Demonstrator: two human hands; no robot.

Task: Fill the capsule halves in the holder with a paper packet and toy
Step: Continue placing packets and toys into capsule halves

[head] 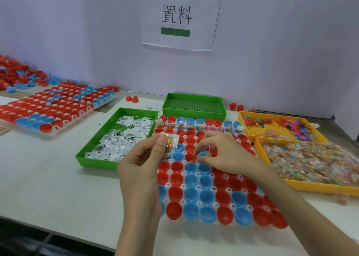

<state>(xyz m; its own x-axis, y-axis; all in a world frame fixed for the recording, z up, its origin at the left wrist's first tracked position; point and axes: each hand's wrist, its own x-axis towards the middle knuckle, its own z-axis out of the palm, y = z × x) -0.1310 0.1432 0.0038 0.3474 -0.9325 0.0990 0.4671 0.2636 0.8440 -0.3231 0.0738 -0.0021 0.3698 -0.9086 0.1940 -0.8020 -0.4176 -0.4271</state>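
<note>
We list, on the surface [58,178]: holder [198,175] at the centre of the front edge, set with red and blue capsule halves [191,209]; filled far row [194,127] carrying toy packets; left grip [143,158] pinching one clear toy packet [170,140] above the holder's left edge; right grip [223,152] over the holder's middle, fingers bent downward, narrow, nothing seen in it; green tray [97,163] of paper packets [124,133] just left of the holder; yellow tray [310,186] of loose toy bags [310,158] at the right edge.
</note>
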